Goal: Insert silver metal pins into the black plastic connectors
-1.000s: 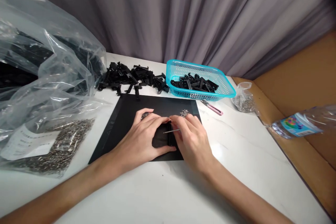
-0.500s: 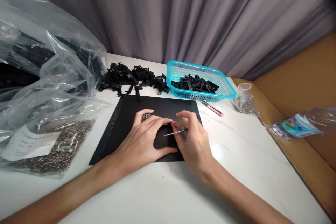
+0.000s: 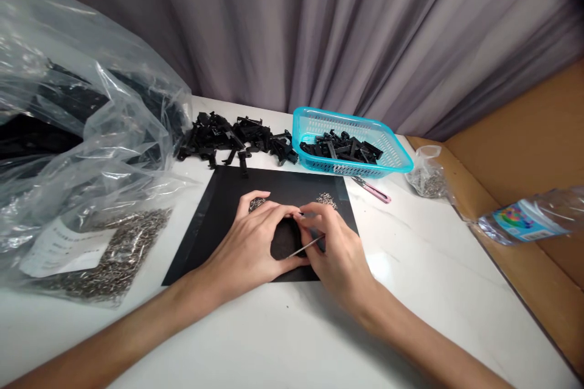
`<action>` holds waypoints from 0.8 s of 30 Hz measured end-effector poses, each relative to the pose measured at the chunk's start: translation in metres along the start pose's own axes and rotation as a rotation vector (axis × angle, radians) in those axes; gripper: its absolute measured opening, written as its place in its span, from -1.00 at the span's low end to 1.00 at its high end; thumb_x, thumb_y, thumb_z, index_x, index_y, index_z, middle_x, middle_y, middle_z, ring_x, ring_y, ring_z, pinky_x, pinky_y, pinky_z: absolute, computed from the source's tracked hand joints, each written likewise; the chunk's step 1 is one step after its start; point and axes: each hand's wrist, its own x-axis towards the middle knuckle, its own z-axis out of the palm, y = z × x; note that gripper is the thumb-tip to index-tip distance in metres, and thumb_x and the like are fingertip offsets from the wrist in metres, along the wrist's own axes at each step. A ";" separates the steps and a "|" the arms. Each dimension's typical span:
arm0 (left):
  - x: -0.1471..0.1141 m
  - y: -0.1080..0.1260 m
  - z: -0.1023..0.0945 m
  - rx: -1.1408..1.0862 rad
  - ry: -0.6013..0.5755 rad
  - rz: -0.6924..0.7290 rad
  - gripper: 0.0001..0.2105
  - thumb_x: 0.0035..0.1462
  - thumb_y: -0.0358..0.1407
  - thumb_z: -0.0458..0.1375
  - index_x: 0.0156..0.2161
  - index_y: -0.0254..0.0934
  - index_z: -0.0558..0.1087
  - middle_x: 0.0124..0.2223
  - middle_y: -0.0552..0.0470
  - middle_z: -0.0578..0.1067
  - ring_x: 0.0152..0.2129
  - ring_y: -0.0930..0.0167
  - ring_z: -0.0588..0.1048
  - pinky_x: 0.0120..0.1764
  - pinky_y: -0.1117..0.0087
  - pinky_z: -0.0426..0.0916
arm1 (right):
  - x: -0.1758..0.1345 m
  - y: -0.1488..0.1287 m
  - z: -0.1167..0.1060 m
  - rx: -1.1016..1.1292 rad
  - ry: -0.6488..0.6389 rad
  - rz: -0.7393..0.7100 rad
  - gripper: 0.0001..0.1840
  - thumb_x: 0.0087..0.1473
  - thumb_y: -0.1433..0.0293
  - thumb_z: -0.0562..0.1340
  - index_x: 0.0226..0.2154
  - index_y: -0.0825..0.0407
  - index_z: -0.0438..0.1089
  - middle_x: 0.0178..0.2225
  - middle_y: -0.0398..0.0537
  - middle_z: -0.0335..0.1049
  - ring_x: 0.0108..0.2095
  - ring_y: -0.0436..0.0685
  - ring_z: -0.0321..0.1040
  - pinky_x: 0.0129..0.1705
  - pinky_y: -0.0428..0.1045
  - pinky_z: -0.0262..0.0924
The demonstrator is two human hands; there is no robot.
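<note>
Left hand (image 3: 255,240) arches over the mat (image 3: 210,219), grip widely spanning a dark part (image 3: 300,237); right hand (image 3: 335,249) curls, pinching a thin rod (image 3: 298,250). White surface (image 3: 255,340) surrounds the mat, curtain (image 3: 255,30) behind.

The mat (image 3: 283,185) and parts (image 3: 219,132) are black; the basket (image 3: 353,169) is blue; the cutter (image 3: 378,194) is pink; the bench (image 3: 274,343) is white with grey veins.
</note>
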 end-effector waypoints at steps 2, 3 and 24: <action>0.000 -0.001 0.000 0.004 -0.010 -0.016 -0.48 -0.03 -0.02 0.43 -0.03 -0.21 0.45 -0.03 -0.04 0.61 0.04 0.07 0.45 0.21 -0.10 0.17 | 0.002 0.003 -0.003 -0.026 0.010 -0.033 -0.78 0.34 0.53 0.12 -0.03 -0.04 0.30 -0.15 -0.06 0.55 -0.19 0.11 0.48 -0.20 0.00 0.40; 0.000 -0.001 0.000 0.003 -0.016 -0.025 -0.46 -0.05 0.00 0.44 -0.02 -0.20 0.45 -0.04 -0.04 0.61 0.05 0.05 0.44 0.21 -0.11 0.18 | 0.003 0.005 -0.004 -0.042 0.018 -0.055 -0.81 0.35 0.52 0.12 -0.04 -0.04 0.31 -0.17 -0.06 0.55 -0.18 0.12 0.48 -0.17 0.01 0.41; -0.001 -0.005 0.005 -0.022 -0.026 -0.073 -0.39 -0.09 0.10 0.43 0.00 -0.20 0.46 -0.01 -0.07 0.57 0.12 -0.01 0.30 0.17 -0.08 0.22 | 0.010 0.020 -0.011 0.027 -0.039 -0.046 -0.48 0.36 0.48 0.11 0.29 -0.03 -0.02 -0.14 0.00 0.55 -0.17 0.14 0.52 -0.09 0.12 0.44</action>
